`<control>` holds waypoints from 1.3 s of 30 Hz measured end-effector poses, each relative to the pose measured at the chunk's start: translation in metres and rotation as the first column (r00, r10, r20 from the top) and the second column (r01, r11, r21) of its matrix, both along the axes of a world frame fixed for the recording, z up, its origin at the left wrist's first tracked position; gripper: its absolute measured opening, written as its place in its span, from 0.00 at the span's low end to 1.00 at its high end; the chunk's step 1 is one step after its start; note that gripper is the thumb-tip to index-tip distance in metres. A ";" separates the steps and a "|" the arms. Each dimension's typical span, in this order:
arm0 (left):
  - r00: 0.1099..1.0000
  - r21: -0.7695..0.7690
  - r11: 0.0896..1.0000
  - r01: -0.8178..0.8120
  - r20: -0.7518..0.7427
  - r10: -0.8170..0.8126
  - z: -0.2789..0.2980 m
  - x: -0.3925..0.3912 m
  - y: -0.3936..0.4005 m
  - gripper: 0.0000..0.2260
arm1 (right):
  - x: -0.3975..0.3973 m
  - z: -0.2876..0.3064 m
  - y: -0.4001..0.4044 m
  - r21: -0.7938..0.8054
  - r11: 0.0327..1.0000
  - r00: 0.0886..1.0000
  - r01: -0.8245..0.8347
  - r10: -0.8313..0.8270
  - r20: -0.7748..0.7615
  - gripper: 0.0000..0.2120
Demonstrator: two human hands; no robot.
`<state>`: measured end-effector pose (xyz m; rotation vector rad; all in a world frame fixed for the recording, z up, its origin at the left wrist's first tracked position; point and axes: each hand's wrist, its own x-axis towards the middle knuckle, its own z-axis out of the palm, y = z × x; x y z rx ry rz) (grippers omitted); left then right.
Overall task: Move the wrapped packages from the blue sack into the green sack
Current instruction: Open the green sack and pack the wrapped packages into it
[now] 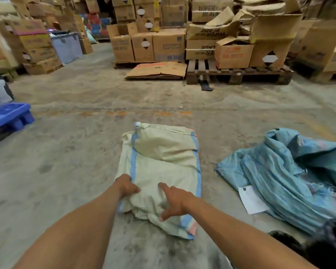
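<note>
1. Sacks: pale green woven sack (159,162) flat on the concrete floor (66,152) right in front of me; blue woven sack (291,171) crumpled on the floor to the right, well apart from it.
2. My left hand (126,185) clenches a fold of the green sack's near left edge. My right hand (175,202) lies on the bunched near end, fingers spread, index straight; grasping nothing that I can see.
3. Step, as I judge it: finding and opening the green sack's mouth. No transfer under way.
4. Wrapped packages not visible; presumably inside the blue sack, can't confirm. The far end of the green sack bulges a little.
5. Next move needs: separate the two layers at the near end, hold the mouth wide, then reach right.
6. Materials: both sacks thin woven plastic, limp, creased. Green one has blue side stripes and a pink edge. Blue one frayed, threads loose at the near right.
7. White paper sheet (251,199) lies at the blue sack's near left edge.
</note>
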<state>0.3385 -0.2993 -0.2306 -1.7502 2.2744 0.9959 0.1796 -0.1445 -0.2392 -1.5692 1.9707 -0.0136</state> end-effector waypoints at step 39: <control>-0.339 0.392 0.813 0.430 -0.764 0.548 0.266 -0.019 0.038 0.12 | 0.022 0.157 -0.041 -0.614 0.646 0.876 0.454 -0.450 0.174 0.24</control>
